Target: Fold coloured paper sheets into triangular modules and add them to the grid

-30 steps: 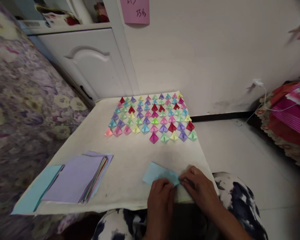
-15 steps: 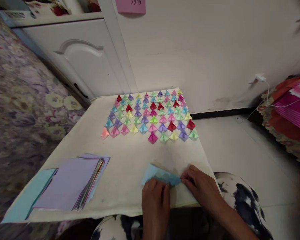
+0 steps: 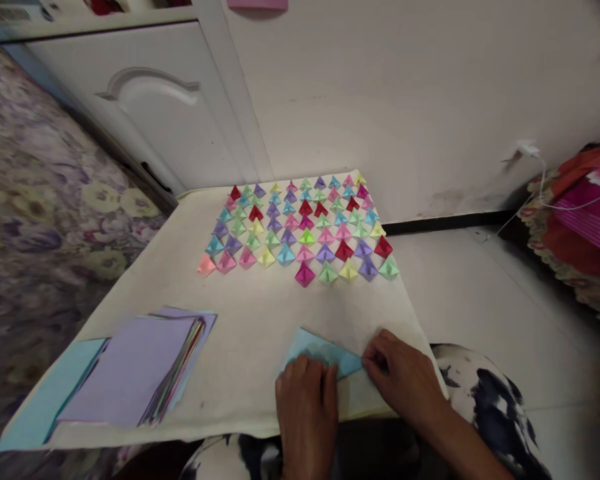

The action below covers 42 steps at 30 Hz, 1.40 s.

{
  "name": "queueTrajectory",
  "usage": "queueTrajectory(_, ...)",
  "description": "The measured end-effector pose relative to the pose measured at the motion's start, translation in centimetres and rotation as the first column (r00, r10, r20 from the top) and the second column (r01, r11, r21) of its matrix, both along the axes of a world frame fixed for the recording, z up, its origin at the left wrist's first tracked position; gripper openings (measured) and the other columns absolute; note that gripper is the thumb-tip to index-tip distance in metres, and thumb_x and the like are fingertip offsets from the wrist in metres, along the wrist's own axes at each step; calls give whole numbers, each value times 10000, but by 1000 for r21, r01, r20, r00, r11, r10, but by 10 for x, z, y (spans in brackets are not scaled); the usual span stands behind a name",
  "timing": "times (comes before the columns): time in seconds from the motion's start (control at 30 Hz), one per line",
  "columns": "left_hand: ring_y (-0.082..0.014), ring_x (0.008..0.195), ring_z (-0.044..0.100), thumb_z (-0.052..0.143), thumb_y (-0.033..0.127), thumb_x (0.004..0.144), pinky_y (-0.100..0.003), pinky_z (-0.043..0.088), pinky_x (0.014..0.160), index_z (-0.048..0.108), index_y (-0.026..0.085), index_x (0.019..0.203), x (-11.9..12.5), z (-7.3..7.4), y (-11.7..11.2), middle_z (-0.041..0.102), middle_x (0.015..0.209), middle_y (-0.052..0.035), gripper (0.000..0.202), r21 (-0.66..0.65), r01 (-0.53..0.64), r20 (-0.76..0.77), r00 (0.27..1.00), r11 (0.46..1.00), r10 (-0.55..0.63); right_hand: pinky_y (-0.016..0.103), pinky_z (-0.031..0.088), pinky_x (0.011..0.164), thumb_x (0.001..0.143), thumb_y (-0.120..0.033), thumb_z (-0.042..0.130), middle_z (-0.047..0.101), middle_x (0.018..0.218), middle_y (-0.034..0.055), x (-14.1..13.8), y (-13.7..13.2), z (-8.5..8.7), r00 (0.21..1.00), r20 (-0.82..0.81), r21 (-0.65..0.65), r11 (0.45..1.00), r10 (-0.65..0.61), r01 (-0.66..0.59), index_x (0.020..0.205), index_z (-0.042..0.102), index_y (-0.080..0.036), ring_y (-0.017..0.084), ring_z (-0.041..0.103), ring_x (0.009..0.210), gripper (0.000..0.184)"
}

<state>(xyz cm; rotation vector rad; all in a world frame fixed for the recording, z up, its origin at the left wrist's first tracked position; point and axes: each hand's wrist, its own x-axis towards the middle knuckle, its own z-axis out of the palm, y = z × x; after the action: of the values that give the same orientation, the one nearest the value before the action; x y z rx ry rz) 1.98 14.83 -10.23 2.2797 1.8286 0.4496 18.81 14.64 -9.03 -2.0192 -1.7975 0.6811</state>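
Note:
A light blue sheet of paper (image 3: pixel 305 342), folded into a pointed shape, lies on the cream tabletop (image 3: pixel 250 320) near its front edge. My left hand (image 3: pixel 307 397) rests flat over the paper's lower left part, fingers stretched out and hiding some of it. With thumb and forefinger, my right hand (image 3: pixel 393 363) pinches the paper's right tip. Beyond both hands stand several rows of small folded paper pieces (image 3: pixel 305 235) in red, pink, purple, green, blue and yellow.
At the left of the table lies a stack of coloured paper (image 3: pixel 130 367), purple on top, with blue paper (image 3: pixel 55 393) beside it. A white cabinet door (image 3: pixel 130 113) and a wall (image 3: pixel 380 100) stand behind. A white plug (image 3: pixel 529 148) with a cord is at the right.
My left hand has slid slightly left over the blue paper. The right hand keeps its pinch at the tip. The camera view has tilted down a little.

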Motion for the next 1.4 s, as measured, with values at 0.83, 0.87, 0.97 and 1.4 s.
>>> queueTrajectory(0.83,-212,727,515,456,283,862,-339,352,654,563,184,746,4,4,1,555,750,-40,186,22,-38,-119,992,999,40,224,245,531,712,-171,555,579,683,-41,-2,3,2,998,18,-8,999,-54,54,673,575,-221,110,526,610,66)
queueTrajectory(0.87,-211,732,515,471,260,852,-337,358,655,581,182,792,4,3,1,556,758,-41,147,43,-36,-117,992,998,41,223,241,528,706,-172,562,584,675,-44,-2,3,2,998,18,-13,998,-59,59,674,576,-223,109,525,604,61)
queueTrajectory(0.97,-209,733,508,503,159,818,-331,371,646,613,200,953,7,-5,-1,566,793,-45,179,122,46,-143,989,992,-28,219,231,521,693,-179,579,592,658,-49,1,4,2,998,19,-26,998,-63,64,673,580,-223,107,516,590,48)
queueTrajectory(1.4,-248,1063,497,442,1,780,-315,525,732,466,245,1277,13,-36,-29,551,1204,-96,555,164,274,-177,953,947,-245,202,308,528,683,-180,573,543,593,-53,20,10,-6,973,-225,-8,999,-48,48,683,598,-207,110,493,568,36)
